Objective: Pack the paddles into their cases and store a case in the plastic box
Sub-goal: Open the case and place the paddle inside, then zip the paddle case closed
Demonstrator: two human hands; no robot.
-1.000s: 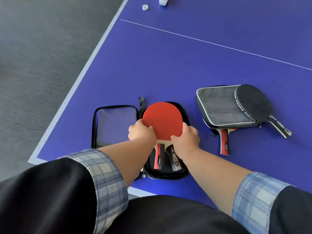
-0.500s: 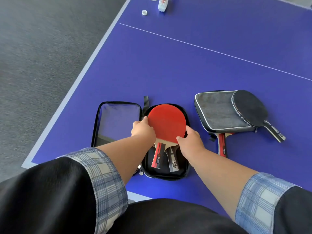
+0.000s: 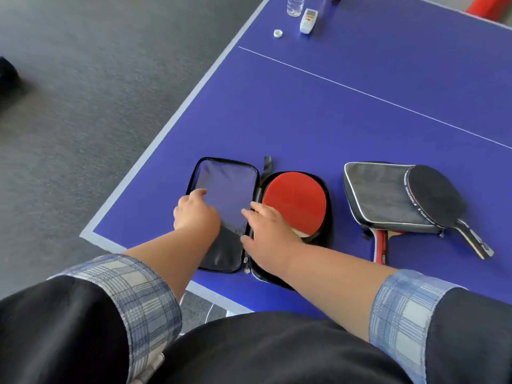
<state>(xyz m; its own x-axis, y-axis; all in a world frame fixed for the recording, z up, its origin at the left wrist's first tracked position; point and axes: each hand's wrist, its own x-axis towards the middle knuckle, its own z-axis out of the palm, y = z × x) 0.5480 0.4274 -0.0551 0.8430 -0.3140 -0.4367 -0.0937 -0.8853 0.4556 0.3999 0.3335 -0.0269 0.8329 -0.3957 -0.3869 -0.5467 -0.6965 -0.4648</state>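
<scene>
Red paddle (image 3: pixel 295 202) lies face up in the right half of the open black case (image 3: pixel 227 217) at lower centre of the blue table (image 3: pixel 304 106). Both hands grasp nothing: left hand (image 3: pixel 195 214) rests loosely curled on the case's clear flap, right hand (image 3: pixel 270 234) lies flat across the hinge and the paddle's lower edge. At right, a grey case (image 3: pixel 385 198) carries a black paddle (image 3: pixel 440 200).

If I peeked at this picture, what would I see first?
First, the round red-faced paddle lying in the open black zip case near the front edge of the big blue table. The left hand rests on the case's see-through flap, the right hand on the paddle's edge. To the right, a black-faced paddle lies on a grey case.
</scene>
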